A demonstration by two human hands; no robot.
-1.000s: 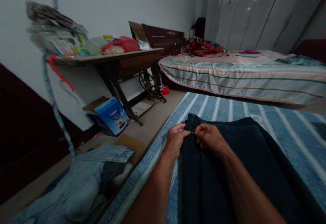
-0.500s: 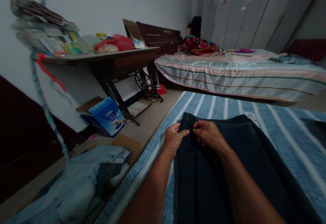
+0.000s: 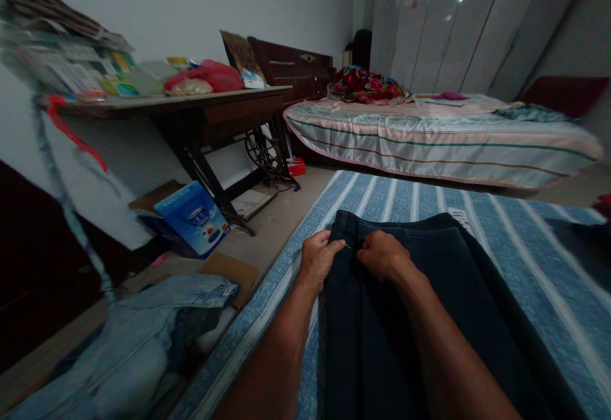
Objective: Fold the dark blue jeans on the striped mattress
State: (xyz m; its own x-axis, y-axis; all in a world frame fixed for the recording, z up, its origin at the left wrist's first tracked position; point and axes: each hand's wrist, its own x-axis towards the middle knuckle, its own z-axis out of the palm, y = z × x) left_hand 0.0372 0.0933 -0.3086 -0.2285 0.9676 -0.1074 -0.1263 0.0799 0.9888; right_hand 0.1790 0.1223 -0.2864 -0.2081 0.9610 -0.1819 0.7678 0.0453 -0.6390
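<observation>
Dark blue jeans (image 3: 443, 293) lie spread on a blue and white striped bed cover (image 3: 525, 261) in front of me. My left hand (image 3: 316, 262) pinches the jeans' far edge, fingers closed on the cloth. My right hand (image 3: 382, 257) is closed on the same edge just beside it. A small metal glint, too small to name, shows between the two hands. Both forearms reach out over the jeans.
A pile of light blue denim (image 3: 138, 350) lies on the floor at lower left. A blue box (image 3: 193, 216) leans by a sewing-machine table (image 3: 191, 108) loaded with papers and a red bag. A second bed (image 3: 429, 140) stands behind, with wardrobes (image 3: 458, 25) beyond.
The view has drifted, so the room sits further left and lower in frame. Both hands stay pinched on the jeans' edge, shifting only slightly.
</observation>
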